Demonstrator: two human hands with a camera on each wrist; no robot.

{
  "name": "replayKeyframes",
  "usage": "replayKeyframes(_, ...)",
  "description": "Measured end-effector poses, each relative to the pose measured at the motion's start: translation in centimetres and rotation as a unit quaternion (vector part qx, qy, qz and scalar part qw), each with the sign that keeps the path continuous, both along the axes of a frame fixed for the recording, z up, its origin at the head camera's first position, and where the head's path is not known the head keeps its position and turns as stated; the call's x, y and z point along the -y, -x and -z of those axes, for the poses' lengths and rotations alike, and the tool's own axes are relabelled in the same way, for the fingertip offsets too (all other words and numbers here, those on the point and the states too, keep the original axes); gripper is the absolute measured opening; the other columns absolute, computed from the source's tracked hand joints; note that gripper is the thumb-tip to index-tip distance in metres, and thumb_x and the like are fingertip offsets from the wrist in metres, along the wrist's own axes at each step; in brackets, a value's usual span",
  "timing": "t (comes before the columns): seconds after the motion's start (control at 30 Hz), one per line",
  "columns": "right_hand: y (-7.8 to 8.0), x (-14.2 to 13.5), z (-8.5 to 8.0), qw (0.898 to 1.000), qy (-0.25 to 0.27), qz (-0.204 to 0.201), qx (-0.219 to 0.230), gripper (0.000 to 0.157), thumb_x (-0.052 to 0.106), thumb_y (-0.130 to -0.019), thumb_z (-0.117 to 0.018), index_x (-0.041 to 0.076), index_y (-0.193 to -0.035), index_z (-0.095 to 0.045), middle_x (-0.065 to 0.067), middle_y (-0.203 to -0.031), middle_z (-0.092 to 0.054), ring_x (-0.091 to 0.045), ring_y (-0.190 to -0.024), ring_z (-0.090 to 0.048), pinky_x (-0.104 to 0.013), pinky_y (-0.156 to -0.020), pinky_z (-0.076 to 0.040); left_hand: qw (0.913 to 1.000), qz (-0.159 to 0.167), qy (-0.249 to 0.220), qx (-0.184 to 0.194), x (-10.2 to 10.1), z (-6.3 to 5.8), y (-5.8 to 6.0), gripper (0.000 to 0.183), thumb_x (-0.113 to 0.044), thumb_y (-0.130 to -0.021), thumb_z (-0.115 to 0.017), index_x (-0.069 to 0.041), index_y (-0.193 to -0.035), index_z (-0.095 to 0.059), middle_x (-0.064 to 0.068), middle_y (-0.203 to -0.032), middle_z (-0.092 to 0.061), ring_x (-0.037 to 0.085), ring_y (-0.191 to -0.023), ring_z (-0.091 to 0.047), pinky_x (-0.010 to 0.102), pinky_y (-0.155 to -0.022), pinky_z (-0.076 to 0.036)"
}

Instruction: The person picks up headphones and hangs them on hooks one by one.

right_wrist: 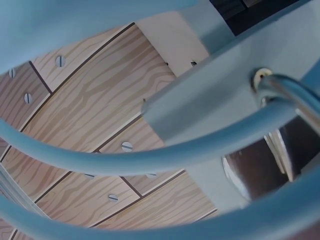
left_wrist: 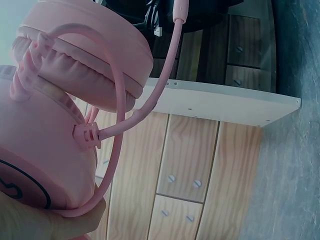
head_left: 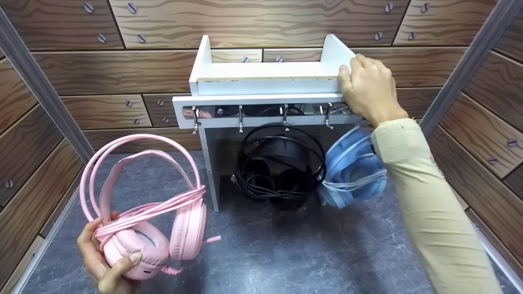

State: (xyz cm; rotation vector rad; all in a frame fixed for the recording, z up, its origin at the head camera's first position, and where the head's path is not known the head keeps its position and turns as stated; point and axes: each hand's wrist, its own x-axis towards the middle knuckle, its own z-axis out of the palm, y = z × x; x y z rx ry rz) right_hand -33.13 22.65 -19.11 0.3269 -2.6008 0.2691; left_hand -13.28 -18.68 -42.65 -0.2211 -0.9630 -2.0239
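My left hand [head_left: 108,261] grips a pair of pink headphones [head_left: 190,228] by one ear cup, with the thumb on the cushion. Their pink cable is bundled across the middle. In the left wrist view the pink ear cups [left_wrist: 85,50] fill the upper left. My right hand [head_left: 369,85] holds the right end of a white shelf [head_left: 265,86], thumb on the inner side. Blue headphones [head_left: 355,171] hang below that hand; the right wrist view shows their bands [right_wrist: 200,150] against a metal hook [right_wrist: 290,92]. Black headphones [head_left: 282,163] hang from the hook rail.
Several metal hooks [head_left: 240,118] line the shelf's front rail, the left ones bare. A white side panel [head_left: 209,171] reaches down to the dark grey surface [head_left: 253,245]. Wood-patterned walls [head_left: 114,73] enclose the back and both sides.
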Motion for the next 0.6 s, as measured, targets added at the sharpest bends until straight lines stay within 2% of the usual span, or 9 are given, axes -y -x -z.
replayKeyframes(0.6,0.05,-0.03,-0.05,1.000,-0.002,-0.001,0.001,0.061,0.032,-0.107,-0.024,-0.017,-0.131,-0.051,-0.035,-0.146,-0.044,-0.054,-0.134,-0.041,-0.058,-0.114,-0.029,0.9995,0.002,-0.004,-0.032,-0.22,-0.17,0.30,0.083,0.013,-0.049,-0.041,0.006,-0.131,-0.049,0.028,-0.127,-0.056,0.031,-0.110,-0.057,0.031,-0.091,-0.049)
